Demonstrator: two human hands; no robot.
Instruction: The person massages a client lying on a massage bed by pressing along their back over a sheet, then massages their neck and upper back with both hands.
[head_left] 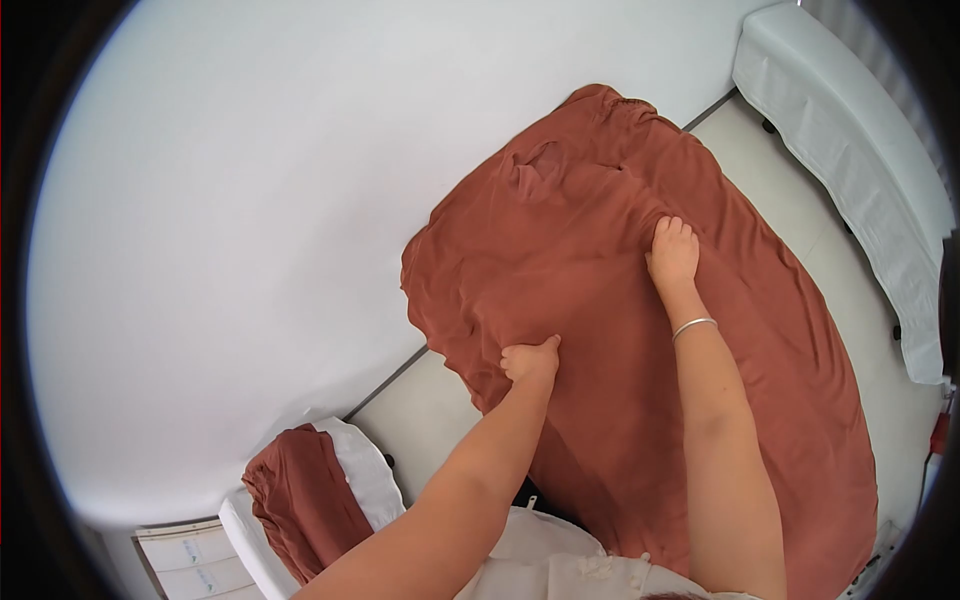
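Note:
A large rust-red cloth (610,290) hangs spread out in front of me, wrinkled along its edges, and its lower part reaches down over my front. Near its left side, my left hand (531,359) is closed on the cloth, thumb pointing right. Higher up and to the right, my right hand (674,250) has its fingers curled into the fabric, with creases running from them. A silver bangle circles my right wrist. Toward the cloth's top is a small bunched patch.
At the lower left, a folded rust-red cloth (305,495) lies on a white-covered support (362,465). A long object under a pale cover (850,150) stands at the upper right. A white wall (220,220) rises behind. White packages (195,560) are at the bottom left.

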